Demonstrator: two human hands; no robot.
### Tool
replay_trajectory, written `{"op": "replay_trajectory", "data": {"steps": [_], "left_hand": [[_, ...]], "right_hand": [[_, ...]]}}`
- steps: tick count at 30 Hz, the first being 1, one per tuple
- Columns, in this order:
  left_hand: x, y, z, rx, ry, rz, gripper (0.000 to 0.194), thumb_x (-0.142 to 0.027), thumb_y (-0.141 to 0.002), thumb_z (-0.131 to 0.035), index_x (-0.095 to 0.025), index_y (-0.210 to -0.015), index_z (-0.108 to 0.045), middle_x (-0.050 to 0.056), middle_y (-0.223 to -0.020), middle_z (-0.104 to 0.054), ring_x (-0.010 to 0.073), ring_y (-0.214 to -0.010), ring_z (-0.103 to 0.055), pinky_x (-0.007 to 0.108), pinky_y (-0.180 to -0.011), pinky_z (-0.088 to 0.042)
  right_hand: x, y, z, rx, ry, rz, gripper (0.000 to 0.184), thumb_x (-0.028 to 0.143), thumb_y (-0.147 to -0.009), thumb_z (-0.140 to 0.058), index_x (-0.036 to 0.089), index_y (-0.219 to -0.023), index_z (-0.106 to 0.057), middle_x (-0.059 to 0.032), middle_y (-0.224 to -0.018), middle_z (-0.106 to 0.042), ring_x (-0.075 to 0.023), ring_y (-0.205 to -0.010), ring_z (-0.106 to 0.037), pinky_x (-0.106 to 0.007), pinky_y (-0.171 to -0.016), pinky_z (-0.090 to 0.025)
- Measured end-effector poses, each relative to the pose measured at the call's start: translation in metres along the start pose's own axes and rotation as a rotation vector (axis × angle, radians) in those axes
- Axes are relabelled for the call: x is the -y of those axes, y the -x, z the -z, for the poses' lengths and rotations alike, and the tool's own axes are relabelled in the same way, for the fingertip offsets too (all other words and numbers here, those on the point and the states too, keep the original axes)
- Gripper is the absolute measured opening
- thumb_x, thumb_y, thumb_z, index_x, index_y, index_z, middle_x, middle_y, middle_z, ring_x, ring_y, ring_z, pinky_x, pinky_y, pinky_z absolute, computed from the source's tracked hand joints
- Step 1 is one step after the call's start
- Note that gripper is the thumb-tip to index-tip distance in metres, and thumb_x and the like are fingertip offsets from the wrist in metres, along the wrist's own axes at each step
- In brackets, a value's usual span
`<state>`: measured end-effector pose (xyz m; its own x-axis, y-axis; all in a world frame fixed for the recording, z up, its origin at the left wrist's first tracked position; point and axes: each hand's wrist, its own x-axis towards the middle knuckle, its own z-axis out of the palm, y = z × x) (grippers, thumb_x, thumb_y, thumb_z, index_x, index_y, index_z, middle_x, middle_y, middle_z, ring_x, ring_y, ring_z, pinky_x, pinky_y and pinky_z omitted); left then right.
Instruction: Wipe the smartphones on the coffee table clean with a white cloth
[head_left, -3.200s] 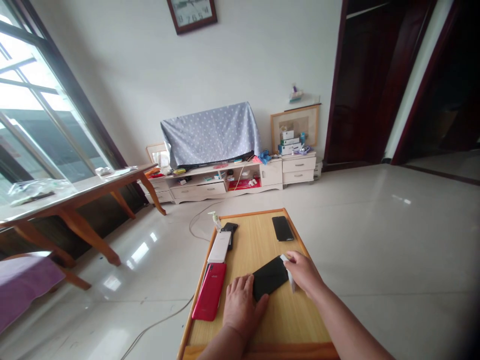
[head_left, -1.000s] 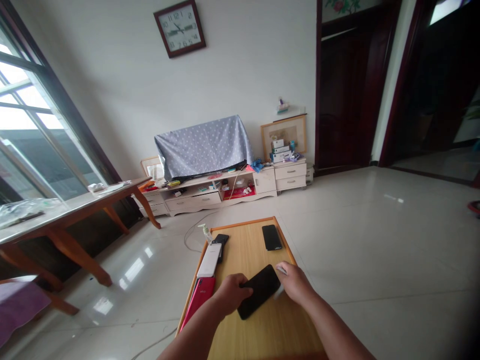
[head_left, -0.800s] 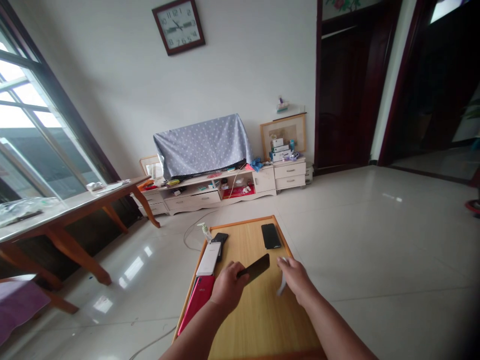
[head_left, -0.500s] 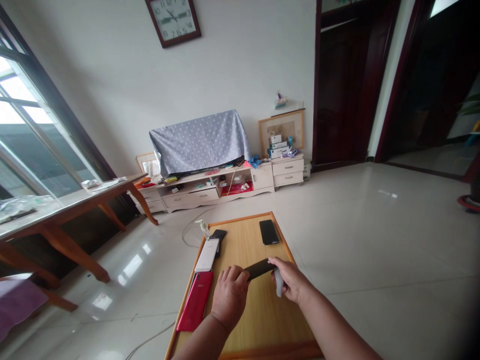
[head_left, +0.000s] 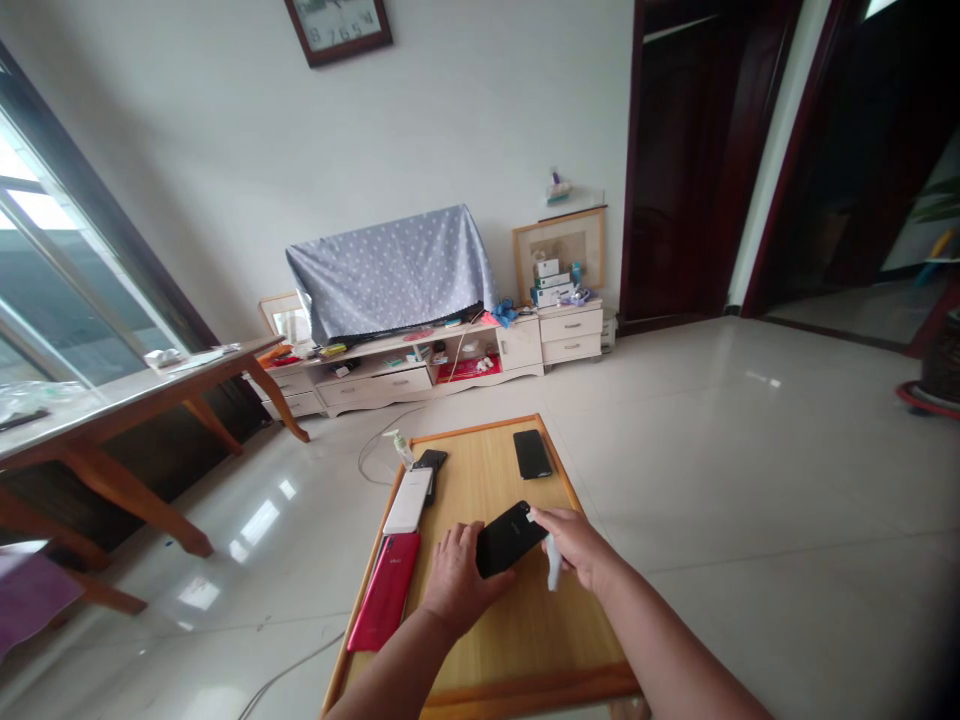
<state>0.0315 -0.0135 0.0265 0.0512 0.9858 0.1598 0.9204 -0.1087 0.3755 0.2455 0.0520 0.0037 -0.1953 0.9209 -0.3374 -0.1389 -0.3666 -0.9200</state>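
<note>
A black smartphone [head_left: 510, 540] is tilted over the wooden table [head_left: 480, 450], its back with a camera and small logo facing up. My left hand [head_left: 459, 580] is closed around its left end, thumb along the near edge. At the far right corner of the phone, my right hand [head_left: 574, 545] pinches a white tissue or cloth [head_left: 553, 562] that hangs below the fingers; its fingertips touch the phone. Along the left edge lie a red phone [head_left: 386, 590] and a white phone [head_left: 409, 500]. Another black phone [head_left: 532, 455] lies at the far right.
A clear pump bottle [head_left: 403, 450] stands at the far left corner, beside a dark phone [head_left: 430, 462]. Beyond the table is a low white cabinet [head_left: 375, 390] with a cloth-covered object [head_left: 397, 270]. A larger table [head_left: 112, 440] stands left. A cable [head_left: 292, 670] crosses the floor.
The black phone has turned from nearly edge-on so that its back now shows. My left hand's fingers have shifted along its edge; the right hand stays at the far corner. The view tipped slightly down.
</note>
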Motion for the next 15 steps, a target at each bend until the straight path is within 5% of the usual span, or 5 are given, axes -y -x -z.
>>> {"op": "replay_trajectory", "data": {"steps": [6,15], "left_hand": [[0.006,-0.006,-0.010,0.022,-0.025,0.047,0.066,-0.053,-0.068,-0.075,-0.024,-0.124,-0.058,0.008,-0.118,-0.059,0.0291,-0.113,-0.053,0.039,-0.099,-0.038],[0.009,-0.011,-0.014,0.075,-0.042,0.051,0.076,-0.065,-0.068,-0.072,-0.023,-0.129,-0.059,0.011,-0.126,-0.061,0.0319,-0.120,-0.050,0.041,-0.102,-0.033]], "right_hand": [[0.007,-0.004,0.010,-0.152,0.000,0.084,0.046,0.064,-0.079,-0.063,0.018,-0.084,-0.062,0.0024,-0.052,-0.055,-0.0106,-0.043,-0.044,-0.020,-0.039,-0.025],[0.005,-0.005,0.010,-0.162,-0.023,0.096,0.050,0.065,-0.078,-0.063,0.017,-0.089,-0.066,0.0019,-0.054,-0.055,-0.0116,-0.048,-0.048,-0.021,-0.042,-0.028]]}}
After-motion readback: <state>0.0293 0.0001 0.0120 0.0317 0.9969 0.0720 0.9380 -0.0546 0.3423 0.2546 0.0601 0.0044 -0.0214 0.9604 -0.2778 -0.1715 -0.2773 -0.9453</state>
